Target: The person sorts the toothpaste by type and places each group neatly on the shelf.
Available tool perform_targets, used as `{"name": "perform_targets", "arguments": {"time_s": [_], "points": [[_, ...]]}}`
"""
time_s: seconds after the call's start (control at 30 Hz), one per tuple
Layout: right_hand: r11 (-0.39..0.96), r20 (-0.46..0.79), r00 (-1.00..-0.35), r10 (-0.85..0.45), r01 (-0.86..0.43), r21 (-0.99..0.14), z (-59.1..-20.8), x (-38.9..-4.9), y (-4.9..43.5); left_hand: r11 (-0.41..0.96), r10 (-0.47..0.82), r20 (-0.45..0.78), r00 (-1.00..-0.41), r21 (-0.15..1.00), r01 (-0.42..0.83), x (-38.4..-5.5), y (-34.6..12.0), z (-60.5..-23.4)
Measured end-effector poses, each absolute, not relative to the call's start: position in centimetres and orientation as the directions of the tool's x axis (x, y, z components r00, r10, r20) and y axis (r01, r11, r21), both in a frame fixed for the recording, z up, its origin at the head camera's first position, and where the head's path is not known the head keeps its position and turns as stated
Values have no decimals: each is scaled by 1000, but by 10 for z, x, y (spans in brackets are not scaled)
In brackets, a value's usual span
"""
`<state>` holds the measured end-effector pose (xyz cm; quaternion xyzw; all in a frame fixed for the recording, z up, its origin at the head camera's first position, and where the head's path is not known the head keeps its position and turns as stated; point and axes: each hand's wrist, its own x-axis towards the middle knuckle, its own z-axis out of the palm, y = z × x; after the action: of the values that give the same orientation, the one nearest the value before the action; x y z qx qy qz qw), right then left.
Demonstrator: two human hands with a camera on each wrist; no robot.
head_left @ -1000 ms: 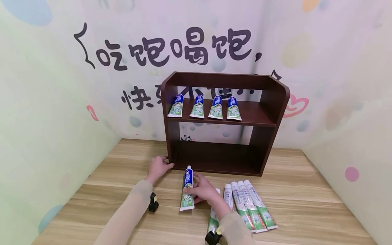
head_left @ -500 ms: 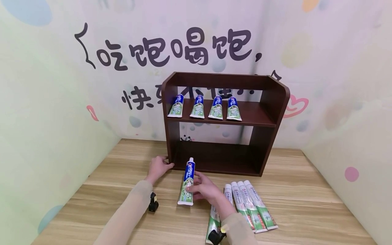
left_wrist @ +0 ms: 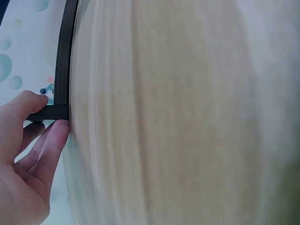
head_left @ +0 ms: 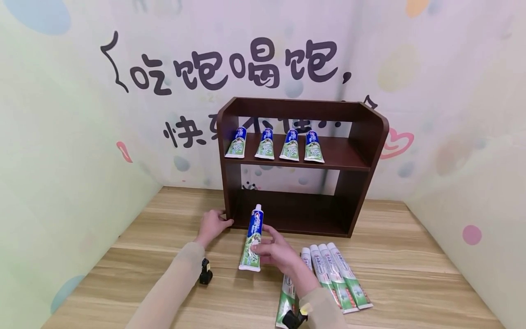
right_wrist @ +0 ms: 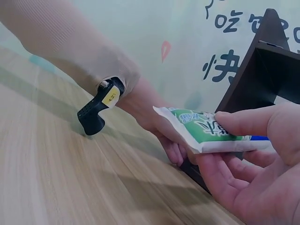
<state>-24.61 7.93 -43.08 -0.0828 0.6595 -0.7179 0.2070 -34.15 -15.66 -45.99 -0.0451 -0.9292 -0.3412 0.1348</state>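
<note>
My right hand (head_left: pixel 279 252) holds a blue, white and green toothpaste tube (head_left: pixel 252 242) by its right edge, thumb on top and fingers beneath. The tube's white cap points toward the dark brown shelf (head_left: pixel 293 165) and overlaps its bottom board in the head view. In the right wrist view the tube (right_wrist: pixel 206 131) is clear of the table. My left hand (head_left: pixel 213 225) is at the shelf's lower left front corner. The left wrist view shows that hand (left_wrist: pixel 30 154) pinching the dark edge between thumb and fingers. Several matching tubes (head_left: pixel 289 145) lie in a row on the upper shelf.
Several white and green toothpaste tubes (head_left: pixel 337 276) lie side by side on the wooden table (head_left: pixel 411 274) at right. Another white and green tube (head_left: pixel 285 301) is partly hidden by my right forearm. Printed wall sheets (head_left: pixel 464 137) enclose the table.
My right hand has lifted the toothpaste tube and carried it slightly forward toward the shelf's lower compartment. The left hand stays at the shelf corner.
</note>
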Motion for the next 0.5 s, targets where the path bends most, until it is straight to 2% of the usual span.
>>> {"name": "perform_targets", "arguments": {"time_s": [0.37, 0.5], "points": [[-48, -113, -931, -347, 138, -989, -422, -243, 84, 776, -10, 290, -957, 606, 176, -342, -156, -460], [-66, -98, -926, -363, 131, -989, -421, -243, 86, 782, -8, 298, -955, 597, 180, -342, -156, -461]]}}
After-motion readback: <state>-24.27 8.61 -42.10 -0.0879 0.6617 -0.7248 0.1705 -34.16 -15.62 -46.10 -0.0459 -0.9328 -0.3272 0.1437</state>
